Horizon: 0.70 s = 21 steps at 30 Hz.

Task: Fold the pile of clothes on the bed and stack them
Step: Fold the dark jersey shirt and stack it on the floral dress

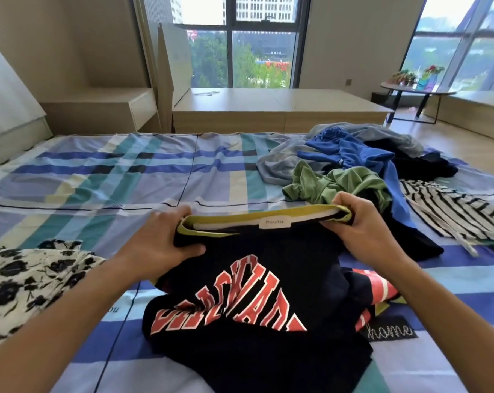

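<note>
A dark navy T-shirt (257,313) with red lettering and a yellow-green collar lies crumpled on the bed in front of me. My left hand (166,236) grips the collar's left end. My right hand (356,222) pinches the collar's right end, so the neckline is stretched between both hands. Behind my right hand lies the pile of unfolded clothes: a green garment (333,182), a blue one (353,154), a grey one (279,163), something black (427,163) and a black-and-white striped piece (455,214).
A white garment with black flowers (27,282) lies at the left on the plaid bedsheet (121,177). Low wooden platforms (268,106) and a round side table (416,92) stand beyond the bed, under the windows.
</note>
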Motion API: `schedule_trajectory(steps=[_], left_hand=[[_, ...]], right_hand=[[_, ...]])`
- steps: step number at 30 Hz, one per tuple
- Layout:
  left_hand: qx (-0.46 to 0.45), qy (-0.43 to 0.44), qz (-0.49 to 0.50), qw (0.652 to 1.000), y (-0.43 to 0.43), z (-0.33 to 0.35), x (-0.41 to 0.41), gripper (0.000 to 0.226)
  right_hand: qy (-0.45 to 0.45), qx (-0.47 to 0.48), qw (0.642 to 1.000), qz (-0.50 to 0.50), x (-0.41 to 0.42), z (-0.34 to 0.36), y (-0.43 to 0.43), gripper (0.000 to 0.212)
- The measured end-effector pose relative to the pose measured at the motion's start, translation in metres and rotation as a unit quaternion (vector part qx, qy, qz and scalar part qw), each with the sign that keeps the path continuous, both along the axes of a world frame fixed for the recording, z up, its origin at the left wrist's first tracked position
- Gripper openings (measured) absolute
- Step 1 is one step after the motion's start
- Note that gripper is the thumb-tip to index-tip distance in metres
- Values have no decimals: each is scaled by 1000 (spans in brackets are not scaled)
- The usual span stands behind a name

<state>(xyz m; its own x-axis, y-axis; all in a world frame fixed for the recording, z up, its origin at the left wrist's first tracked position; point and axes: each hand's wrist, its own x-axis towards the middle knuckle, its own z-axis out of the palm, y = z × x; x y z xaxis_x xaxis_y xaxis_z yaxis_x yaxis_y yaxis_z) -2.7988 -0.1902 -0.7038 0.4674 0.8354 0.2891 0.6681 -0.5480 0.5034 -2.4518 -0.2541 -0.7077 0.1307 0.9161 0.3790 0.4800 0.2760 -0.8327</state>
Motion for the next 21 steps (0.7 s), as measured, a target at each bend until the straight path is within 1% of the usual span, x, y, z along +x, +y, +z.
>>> schedule_trajectory(steps=[4,5,6,8,10,11,12,14,15,16,18,19,20,21], left_hand=[[-38,33,22,998,18,-7,-13,16],[-46,24,36,998,24,-2,-18,14],[-58,-1,49,997,32,4,-24,13],[-90,-99,49,990,40,25,-31,14],[-104,-204,54,972,43,52,-34,20],[-97,-238,66,964,45,66,-36,20],[-80,-249,78,962,47,81,-37,19],[-33,-232,68,970,46,114,-35,16],[-8,-211,46,976,43,129,-32,15],[14,-192,28,981,38,143,-28,17],[55,-157,-4,986,26,168,-17,15],[74,-135,-19,988,18,179,-10,13],[87,-116,-44,988,11,189,-4,11],[91,-100,-74,988,6,198,0,10]], right_hand=[[-99,36,993,-48,4,9,5,39],[-125,44,989,-63,6,15,7,39],[-146,50,985,-81,8,24,9,39],[-173,61,975,-126,13,45,15,35],[-156,55,975,-147,23,69,24,24],[-147,45,976,-152,29,81,28,18],[-146,38,977,-151,34,92,32,16],[-154,31,981,-115,41,108,39,15],[-154,18,985,-78,36,113,38,10],[-151,-9,988,-26,27,113,36,11],[-155,-86,981,73,-3,97,37,52],[-153,-115,976,106,-20,87,38,72],[-131,-125,975,130,-36,76,43,87],[-91,-127,978,139,-50,69,48,95]])
